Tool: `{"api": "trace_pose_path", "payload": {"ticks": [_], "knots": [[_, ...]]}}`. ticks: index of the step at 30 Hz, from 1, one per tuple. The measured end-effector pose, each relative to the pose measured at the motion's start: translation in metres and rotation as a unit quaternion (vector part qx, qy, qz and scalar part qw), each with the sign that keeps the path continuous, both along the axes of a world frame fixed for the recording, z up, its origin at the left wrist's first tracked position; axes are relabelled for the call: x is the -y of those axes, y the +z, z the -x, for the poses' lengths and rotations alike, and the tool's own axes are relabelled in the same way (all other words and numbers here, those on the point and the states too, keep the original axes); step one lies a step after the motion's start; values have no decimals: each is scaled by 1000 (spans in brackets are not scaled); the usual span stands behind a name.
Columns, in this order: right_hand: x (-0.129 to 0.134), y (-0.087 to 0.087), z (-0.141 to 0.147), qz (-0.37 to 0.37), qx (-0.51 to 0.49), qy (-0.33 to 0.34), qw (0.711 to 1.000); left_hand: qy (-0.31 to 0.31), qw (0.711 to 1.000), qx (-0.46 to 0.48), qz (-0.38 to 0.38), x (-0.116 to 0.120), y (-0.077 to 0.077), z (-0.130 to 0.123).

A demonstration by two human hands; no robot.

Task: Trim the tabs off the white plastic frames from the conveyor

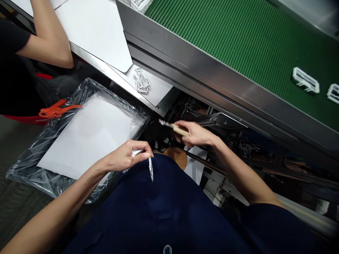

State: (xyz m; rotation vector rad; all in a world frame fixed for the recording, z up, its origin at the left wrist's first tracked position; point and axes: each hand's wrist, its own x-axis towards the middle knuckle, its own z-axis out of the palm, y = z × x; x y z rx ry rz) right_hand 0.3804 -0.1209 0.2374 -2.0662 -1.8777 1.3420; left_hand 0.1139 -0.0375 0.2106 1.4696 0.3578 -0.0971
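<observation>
My left hand (129, 154) is closed over my lap, pinching a thin white plastic part (150, 170) that hangs down from the thumb and fingers. Another pale piece (137, 152) shows inside the same hand. To the right, my right hand (197, 134) is wrapped round a hand tool (180, 129) with a pale yellow handle. Its narrow metal end points left, and blur hides its exact kind. The tool and the white part are apart. Beyond the tool, several white plastic frame-like parts (142, 81) lie in a small heap on white sheeting.
A green ribbed conveyor belt (225, 46) with a metal side runs across the top, carrying a white part (305, 80). At left, a plastic-lined container (31, 176) holds white sheets (87, 130), with an orange clamp (57, 109) at its edge. Another person's arm (51, 42) rests nearby.
</observation>
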Motion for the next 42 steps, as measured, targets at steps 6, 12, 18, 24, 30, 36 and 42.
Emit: {"api": "trace_pose_path", "payload": {"ticks": [6,12,18,24,30,36,42], "knots": [[38,58,19,-8,69,134,989,-16,999,-9,-40,3,7,-9],[35,61,28,7,101,174,980,-21,998,-14,-49,9,12,-13],[33,68,34,-2,108,201,974,-23,999,-13,-46,12,12,-13],[24,76,40,2,141,225,964,-23,999,-14,-38,16,10,-14],[22,72,39,-5,133,213,968,-1,999,-28,-34,19,5,-12],[46,39,20,38,-15,32,999,35,999,-25,-5,19,3,-11],[72,-38,84,25,-449,-256,856,75,995,-16,58,20,1,-13]]}}
